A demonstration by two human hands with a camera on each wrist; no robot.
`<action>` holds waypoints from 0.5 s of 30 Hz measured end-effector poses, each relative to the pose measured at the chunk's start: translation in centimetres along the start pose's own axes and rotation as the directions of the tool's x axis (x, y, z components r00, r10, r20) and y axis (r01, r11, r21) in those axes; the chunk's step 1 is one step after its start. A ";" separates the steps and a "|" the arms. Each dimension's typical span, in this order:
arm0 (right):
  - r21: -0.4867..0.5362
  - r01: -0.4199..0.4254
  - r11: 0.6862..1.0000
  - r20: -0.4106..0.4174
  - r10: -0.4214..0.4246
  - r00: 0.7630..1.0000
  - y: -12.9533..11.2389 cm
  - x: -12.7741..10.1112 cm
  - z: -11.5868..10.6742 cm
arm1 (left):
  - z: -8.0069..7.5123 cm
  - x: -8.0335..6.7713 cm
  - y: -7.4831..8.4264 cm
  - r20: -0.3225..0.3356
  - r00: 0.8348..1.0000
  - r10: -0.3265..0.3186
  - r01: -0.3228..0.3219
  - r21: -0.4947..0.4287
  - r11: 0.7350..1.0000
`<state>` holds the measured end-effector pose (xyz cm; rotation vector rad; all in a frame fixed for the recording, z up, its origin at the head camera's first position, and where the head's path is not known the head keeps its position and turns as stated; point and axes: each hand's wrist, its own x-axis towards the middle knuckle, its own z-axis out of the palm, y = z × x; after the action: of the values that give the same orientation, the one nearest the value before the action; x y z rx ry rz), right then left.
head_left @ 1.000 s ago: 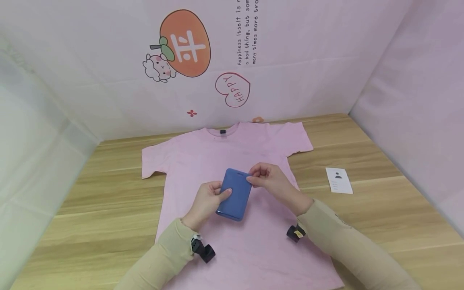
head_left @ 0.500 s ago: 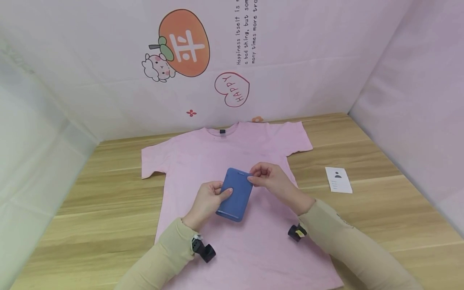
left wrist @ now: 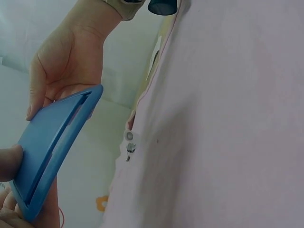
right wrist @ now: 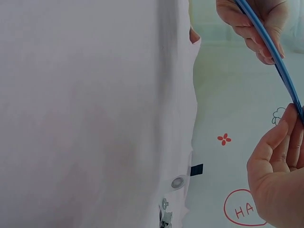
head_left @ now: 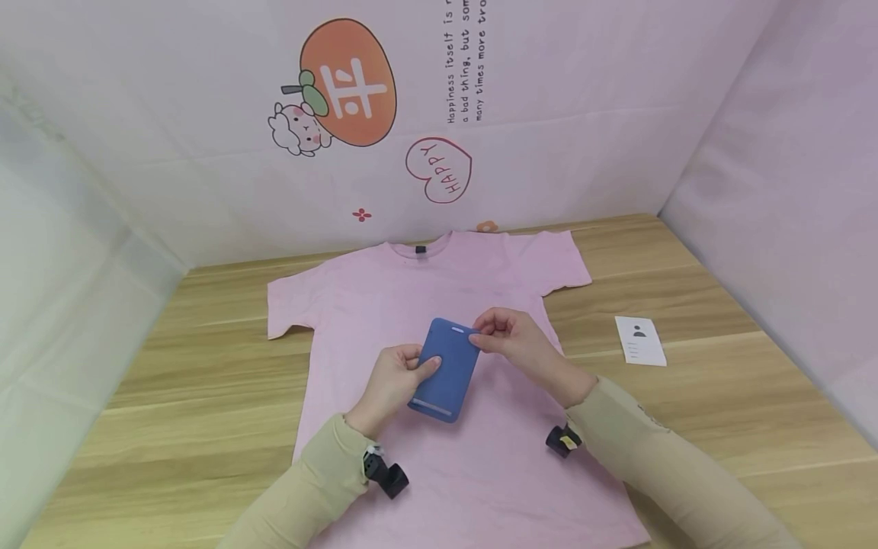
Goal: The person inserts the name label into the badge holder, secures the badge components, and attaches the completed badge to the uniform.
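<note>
A blue card holder (head_left: 446, 368) is held above a pink T-shirt (head_left: 411, 297) spread flat on the wooden table (head_left: 206, 366). My left hand (head_left: 392, 381) grips the holder's left edge, thumb on its face. My right hand (head_left: 511, 341) pinches its top right corner. In the left wrist view the blue holder (left wrist: 52, 147) shows its open slot, with my left thumb (left wrist: 9, 164) on it and my right hand (left wrist: 61, 71) behind. In the right wrist view the holder (right wrist: 270, 52) appears edge-on as a thin blue strip between my right hand (right wrist: 278, 171) and my left hand (right wrist: 251, 23).
A white ID card (head_left: 641, 341) lies on the table to the right of the shirt. Pink and white walls with stickers close in the back and sides. A metal snap (right wrist: 178, 181) shows near the shirt's collar.
The card holder has tilted very slightly in the hands. Both hands keep their hold in the same place.
</note>
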<state>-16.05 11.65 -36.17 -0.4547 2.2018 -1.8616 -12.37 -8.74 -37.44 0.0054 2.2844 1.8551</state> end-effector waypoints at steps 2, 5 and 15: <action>-0.006 0.001 1.000 -0.004 -0.001 1.000 0.0 0.0 0.0 | 0.0 -0.1 0.1 0.003 1.000 0.001 -0.001 -0.002 1.000; -0.015 -0.006 1.000 -0.010 0.006 1.000 0.0 0.0 0.0 | 0.0 -0.1 0.1 0.007 1.000 0.002 -0.002 -0.002 1.000; -0.049 -0.015 0.999 -0.032 0.013 0.999 0.2 0.1 -0.2 | -0.2 0.1 -0.2 0.047 0.999 -0.007 0.007 0.000 1.000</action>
<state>-16.24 11.86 -36.36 -0.4204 2.2698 -1.8234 -12.47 -8.96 -37.59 0.0398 2.2498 1.8324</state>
